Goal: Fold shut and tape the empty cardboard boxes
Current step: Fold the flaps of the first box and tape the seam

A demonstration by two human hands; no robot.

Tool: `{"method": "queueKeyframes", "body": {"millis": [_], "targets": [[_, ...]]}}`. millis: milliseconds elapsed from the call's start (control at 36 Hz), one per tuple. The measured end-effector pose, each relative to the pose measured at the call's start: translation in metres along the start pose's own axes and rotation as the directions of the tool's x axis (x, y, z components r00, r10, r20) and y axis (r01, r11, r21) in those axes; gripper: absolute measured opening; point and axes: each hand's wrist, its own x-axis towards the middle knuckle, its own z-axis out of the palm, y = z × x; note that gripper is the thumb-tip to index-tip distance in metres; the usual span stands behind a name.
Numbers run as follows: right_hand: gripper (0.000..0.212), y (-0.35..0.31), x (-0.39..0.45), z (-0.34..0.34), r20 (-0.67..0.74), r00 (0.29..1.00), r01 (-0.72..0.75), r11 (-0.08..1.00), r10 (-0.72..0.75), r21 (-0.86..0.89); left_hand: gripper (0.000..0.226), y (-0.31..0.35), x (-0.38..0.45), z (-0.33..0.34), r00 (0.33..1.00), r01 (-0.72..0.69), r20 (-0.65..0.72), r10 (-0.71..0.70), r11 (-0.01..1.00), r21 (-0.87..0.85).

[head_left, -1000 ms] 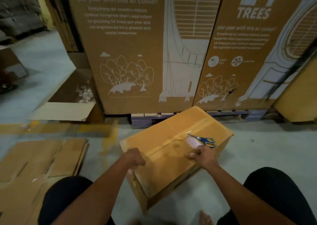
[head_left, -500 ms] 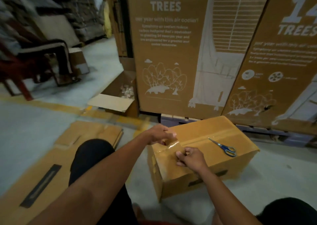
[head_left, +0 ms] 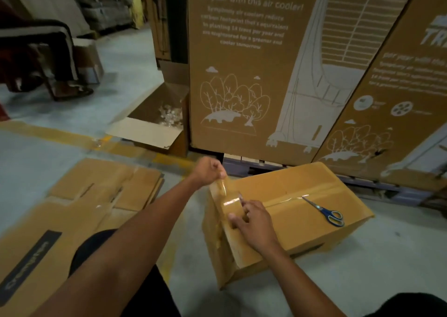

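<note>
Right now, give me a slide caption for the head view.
Left hand pulls clear tape over the box end, right hand holding the roll; scissors rest on top.

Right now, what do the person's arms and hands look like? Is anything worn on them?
Both arms are bare all the way down: no sleeves show. The left hand and the right hand wear no gloves, and no watch, ring or bracelet can be seen. Each hand has short nails as far as the blurry picture shows. Dark trousers cover the knees below.
</note>
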Motion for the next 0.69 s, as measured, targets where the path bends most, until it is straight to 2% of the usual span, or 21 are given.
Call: {"method": "queueKeyframes", "body": {"millis": [56, 139, 222, 306, 389, 444, 528, 611, 694], "targets": [[0.020, -0.007, 0.005, 0.006, 0.035, 0.999, -0.028, 1.000, 0.027, 0.011, 0.010, -0.009, 0.013, -0.005, 0.999, -0.007, -0.033, 0.007, 1.000, -0.005], [0.036, -0.008, 0.015, 0.009, 0.026, 0.999, -0.048, 0.999, 0.047, 0.011, 0.011, -0.027, 0.026, -0.006, 0.998, -0.033, -0.046, 0.033, 0.999, -0.002], [0.027, -0.002, 0.015, 0.010, 0.086, 0.993, -0.076, 0.995, 0.082, -0.066, 0.025, -0.050, 0.036, -0.007, 0.984, 0.075, -0.155, -0.089, 0.993, -0.095], [0.033, 0.008, 0.008, 0.013, 0.134, 0.983, -0.116, 0.992, 0.122, -0.056, 0.013, -0.070, 0.042, -0.005, 0.964, 0.194, -0.165, -0.209, 0.976, -0.102], [0.044, 0.016, 0.005, 0.017, 0.113, 0.969, -0.210, 0.973, 0.220, -0.096, 0.015, -0.086, 0.049, 0.003, 0.950, 0.263, -0.152, -0.272, 0.962, -0.080], [0.045, 0.019, 0.005, 0.024, 0.121, 0.957, -0.247, 0.959, 0.264, -0.140, 0.018, -0.087, 0.051, 0.007, 0.952, 0.270, -0.143, -0.270, 0.963, -0.022], [0.032, 0.016, 0.006, 0.038, 0.159, 0.948, -0.252, 0.956, 0.275, -0.151, 0.016, -0.090, 0.057, 0.016, 0.965, 0.235, -0.120, -0.234, 0.972, 0.001], [0.056, 0.011, 0.010, 0.052, 0.147, 0.931, -0.319, 0.941, 0.333, -0.115, 0.015, -0.091, 0.060, 0.019, 0.975, 0.202, -0.104, -0.199, 0.979, 0.022], [0.061, 0.009, 0.016, 0.061, 0.174, 0.914, -0.361, 0.930, 0.367, -0.067, 0.012, -0.092, 0.064, 0.014, 0.979, 0.188, -0.080, -0.187, 0.982, 0.007]]}}
